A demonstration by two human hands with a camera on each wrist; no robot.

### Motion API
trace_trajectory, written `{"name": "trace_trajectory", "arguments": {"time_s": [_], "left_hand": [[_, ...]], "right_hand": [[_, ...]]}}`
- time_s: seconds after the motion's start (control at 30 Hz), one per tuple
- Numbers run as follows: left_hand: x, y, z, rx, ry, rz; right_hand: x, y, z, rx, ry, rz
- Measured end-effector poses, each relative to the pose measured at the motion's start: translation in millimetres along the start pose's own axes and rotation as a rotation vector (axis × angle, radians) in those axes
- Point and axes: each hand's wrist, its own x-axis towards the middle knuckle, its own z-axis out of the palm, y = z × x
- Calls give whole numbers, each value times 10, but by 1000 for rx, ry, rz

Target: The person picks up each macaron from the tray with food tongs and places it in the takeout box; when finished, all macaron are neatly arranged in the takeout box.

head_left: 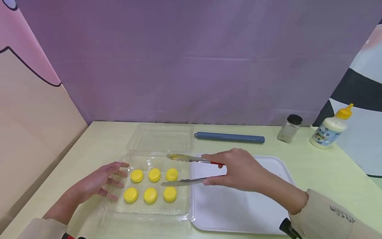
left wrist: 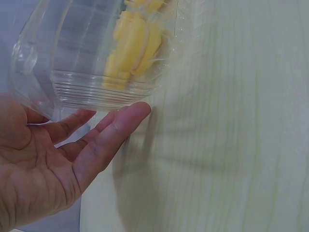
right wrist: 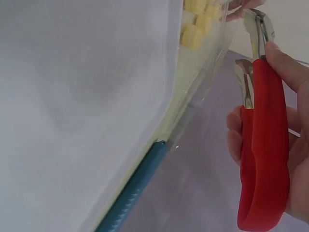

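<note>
Several round yellow macarons (head_left: 150,195) lie in two rows in a clear plastic box (head_left: 161,211), whose hinged lid (head_left: 162,136) is folded back flat. At the box's left side is my left hand (head_left: 96,182), fingers spread and slightly bent; its fingertips are right at the ribbed wall in the left wrist view. My right hand (head_left: 240,171) grips metal tongs (head_left: 182,158) by their red handle (right wrist: 268,145). The tongs' arms stand apart, with nothing between their tips. They reach over the right end of the box, one tip overlapping the gap between the right-hand macarons.
A white tray (head_left: 238,212) lies against the box's right side, under my right forearm. Behind it is a blue rod (head_left: 229,137). A small black-capped jar (head_left: 288,130) and a yellow-capped squeeze bottle (head_left: 327,132) stand at the back right, near the purple backdrop.
</note>
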Motion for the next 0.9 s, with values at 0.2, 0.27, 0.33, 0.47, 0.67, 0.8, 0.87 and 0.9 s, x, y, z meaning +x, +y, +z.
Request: {"name": "trace_trajectory", "arguments": {"time_s": [0.2, 0.27, 0.33, 0.47, 0.67, 0.8, 0.87, 0.9], "left_hand": [[-9, 11, 6, 7, -2, 4], [-9, 14, 11, 7, -1, 0], [-9, 13, 16, 10, -1, 2], [-8, 14, 24, 13, 7, -3], [-5, 12, 22, 19, 7, 0], [-7, 18, 24, 17, 5, -1], [-10, 17, 24, 15, 2, 2], [-10, 17, 23, 12, 4, -1]], "right_hand": [[-203, 181, 95, 53, 100, 115], [-273, 238, 121, 78, 133, 160], [-339, 286, 141, 101, 162, 202], [-473, 365, 165, 94, 229, 264], [-711, 487, 163, 80, 283, 397], [-896, 588, 156, 75, 321, 482], [-985, 646, 152, 63, 325, 515], [-1027, 675, 149, 57, 328, 530]]}}
